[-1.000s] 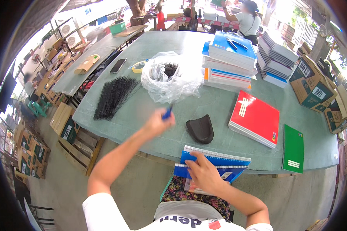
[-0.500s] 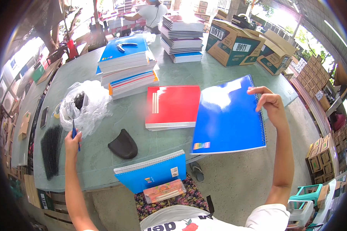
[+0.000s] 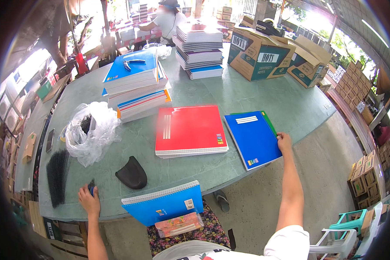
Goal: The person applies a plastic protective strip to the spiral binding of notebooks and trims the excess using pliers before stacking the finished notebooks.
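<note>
My left hand (image 3: 89, 200) rests at the table's near left edge, fingers closed round a small blue-handled tool (image 3: 91, 187) with a dark tip; its exact kind is hard to make out. At the right, my right hand (image 3: 284, 143) grips the side edge of a blue notebook (image 3: 251, 141), which lies on the table. A green cover (image 3: 269, 123) peeks out beneath its far right corner. Left of it is a stack of red spiral notebooks (image 3: 190, 130). A light-blue notebook (image 3: 173, 201) stands tilted at my lap, behind a plastic-wrapped orange packet (image 3: 179, 224).
A black curved pad (image 3: 131, 173), black spiral coils (image 3: 58, 173) and a plastic bag (image 3: 91, 143) occupy the left. Behind stand notebook stacks (image 3: 134, 86), pliers (image 3: 133, 63) on top, and cardboard boxes (image 3: 260, 54). Another person (image 3: 164, 21) is at the back.
The blue notebook has come down from the air onto the table, turned round, and my right hand now grips its side. My left hand with the tool has moved nearer, away from the bag.
</note>
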`<action>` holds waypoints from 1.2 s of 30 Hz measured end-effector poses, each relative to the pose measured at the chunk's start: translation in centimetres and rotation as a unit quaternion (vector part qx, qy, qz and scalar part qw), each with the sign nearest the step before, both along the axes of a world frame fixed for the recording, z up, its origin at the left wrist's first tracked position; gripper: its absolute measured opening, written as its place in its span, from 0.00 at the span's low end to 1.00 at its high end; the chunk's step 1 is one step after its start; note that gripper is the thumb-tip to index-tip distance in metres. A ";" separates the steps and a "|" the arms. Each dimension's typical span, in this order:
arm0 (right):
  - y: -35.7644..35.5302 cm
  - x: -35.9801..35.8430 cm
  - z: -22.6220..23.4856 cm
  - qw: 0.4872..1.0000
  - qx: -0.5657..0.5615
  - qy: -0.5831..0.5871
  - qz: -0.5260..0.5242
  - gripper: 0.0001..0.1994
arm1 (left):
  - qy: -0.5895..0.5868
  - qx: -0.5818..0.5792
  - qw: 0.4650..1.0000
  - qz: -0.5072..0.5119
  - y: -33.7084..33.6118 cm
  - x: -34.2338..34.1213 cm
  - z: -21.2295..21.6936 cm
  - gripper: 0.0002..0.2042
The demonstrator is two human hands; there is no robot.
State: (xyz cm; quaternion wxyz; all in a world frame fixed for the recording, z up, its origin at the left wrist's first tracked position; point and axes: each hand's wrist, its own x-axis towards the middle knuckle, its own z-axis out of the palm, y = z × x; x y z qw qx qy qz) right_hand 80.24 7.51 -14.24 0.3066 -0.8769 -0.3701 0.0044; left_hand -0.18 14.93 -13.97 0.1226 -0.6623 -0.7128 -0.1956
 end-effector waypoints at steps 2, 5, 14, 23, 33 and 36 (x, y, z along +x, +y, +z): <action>0.6 -2.6 0.0 0.997 0.060 -0.015 0.048 0.23 | 0.011 -0.004 0.999 0.043 -0.1 0.0 -0.3 0.26; 1.7 -9.8 2.3 0.980 0.003 -0.196 -0.036 0.15 | 0.010 -0.024 0.999 0.028 0.2 -1.4 -0.3 0.26; 2.1 -4.6 0.2 0.988 0.003 -0.129 -0.088 0.13 | 0.029 -0.119 0.960 0.254 2.9 -14.8 -1.2 0.16; 2.9 -4.2 0.4 0.988 -0.020 -0.099 -0.117 0.15 | 0.012 0.060 0.987 0.151 4.5 -20.1 -3.4 0.10; -1.3 -38.1 3.0 0.837 0.193 0.408 0.309 0.20 | -0.053 0.097 0.962 0.251 3.6 -15.7 1.5 0.15; -1.3 -40.9 0.7 0.917 0.178 0.186 0.304 0.18 | -0.063 0.183 0.960 0.202 1.7 -12.5 5.5 0.12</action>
